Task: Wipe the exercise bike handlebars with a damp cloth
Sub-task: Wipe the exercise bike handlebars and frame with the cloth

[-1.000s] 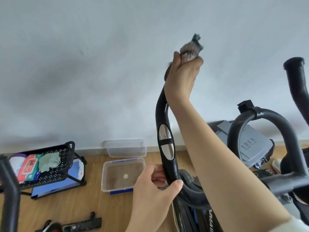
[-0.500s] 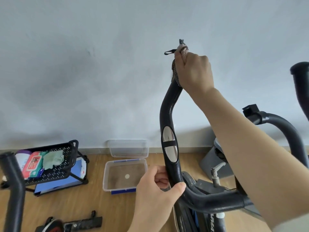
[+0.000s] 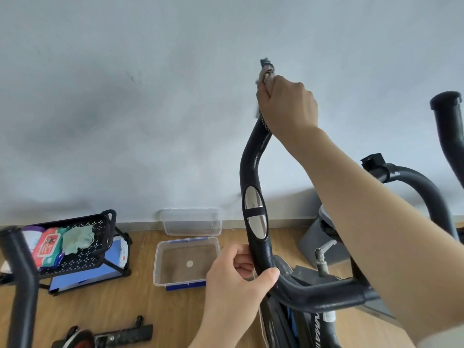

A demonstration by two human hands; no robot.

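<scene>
1 bar [image 3: 252, 169], 1 cloth [image 3: 266, 67]. Grips bar low w/ L hand [image 3: 233, 285]; clenches cloth on tip w/ R hand [image 3: 288, 106], tuft at fingers' [image 3: 266, 91] 12 o'clock.

The handlebar [image 3: 252, 169] is gripped at its upper end by the right hand [image 3: 288, 106], through the cloth [image 3: 266, 67], and at its lower bend by the left hand [image 3: 236, 280]. The stretch between them, with the metal plates [image 3: 253, 202], is left uncovered. Open room is found to its left, before the wall [image 3: 125, 96]. On its right, passage is barred by the right forearm [image 3: 364, 197], a curved bar [image 3: 421, 187] and an upright grip [image 3: 449, 131].
</scene>
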